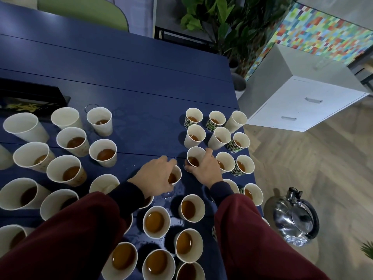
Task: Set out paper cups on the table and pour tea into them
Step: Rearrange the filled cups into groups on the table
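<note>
Two cups of tea sat at the centre of the spread. Your left hand had its fingers curled round the left cup. Your right hand was wrapped round the right cup just beyond it. Both stood upright on the blue tabletop, toward its right edge, with brown tea low inside.

Around them, dozens of cups crowded the tabletop in loose clusters, and most already held tea. A few at the far side looked dry, among them the empty cup at the right corner and another near the black tray. Spilled drops glistened between your wrists.

The steel kettle stood on the wood floor, off the tabletop's right edge and well apart from both hands. A white cabinet and a plant lay beyond.

Pouring looked largely done, and the step in hand seemed to be arranging filled cups. The next move called for keeping both cups level and easing them into open gaps without knocking their close neighbours. The wet patch could let a base slide. The dry cups would then need the kettle fetched from the floor.
</note>
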The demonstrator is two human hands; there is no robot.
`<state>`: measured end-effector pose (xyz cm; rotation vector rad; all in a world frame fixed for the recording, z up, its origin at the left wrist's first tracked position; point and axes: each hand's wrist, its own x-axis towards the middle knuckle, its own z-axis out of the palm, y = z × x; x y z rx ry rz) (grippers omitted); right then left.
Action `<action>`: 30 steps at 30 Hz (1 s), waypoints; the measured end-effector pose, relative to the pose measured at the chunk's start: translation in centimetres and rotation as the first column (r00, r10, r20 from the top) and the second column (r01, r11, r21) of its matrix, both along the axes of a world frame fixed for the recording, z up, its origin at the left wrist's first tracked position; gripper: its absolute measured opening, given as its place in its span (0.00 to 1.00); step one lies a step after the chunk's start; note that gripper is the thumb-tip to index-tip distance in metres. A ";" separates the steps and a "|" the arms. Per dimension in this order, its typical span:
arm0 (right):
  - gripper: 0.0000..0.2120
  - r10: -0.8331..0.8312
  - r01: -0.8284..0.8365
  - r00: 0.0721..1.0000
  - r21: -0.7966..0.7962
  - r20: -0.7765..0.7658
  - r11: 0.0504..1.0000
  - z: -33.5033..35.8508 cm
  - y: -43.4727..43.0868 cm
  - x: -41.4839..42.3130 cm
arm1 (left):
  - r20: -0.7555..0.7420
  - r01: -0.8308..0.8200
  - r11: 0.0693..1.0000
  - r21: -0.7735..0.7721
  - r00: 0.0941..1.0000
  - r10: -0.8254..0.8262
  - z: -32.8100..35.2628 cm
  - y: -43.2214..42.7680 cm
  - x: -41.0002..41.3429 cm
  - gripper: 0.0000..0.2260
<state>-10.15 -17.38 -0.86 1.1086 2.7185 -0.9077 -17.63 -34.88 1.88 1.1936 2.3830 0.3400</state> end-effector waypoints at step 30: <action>0.29 0.031 -0.045 0.826 -0.011 -0.563 0.999 7.9 -0.8 11.2 | 0.222 -0.337 0.874 0.349 0.936 0.272 6.9 3.0 5.9 0.14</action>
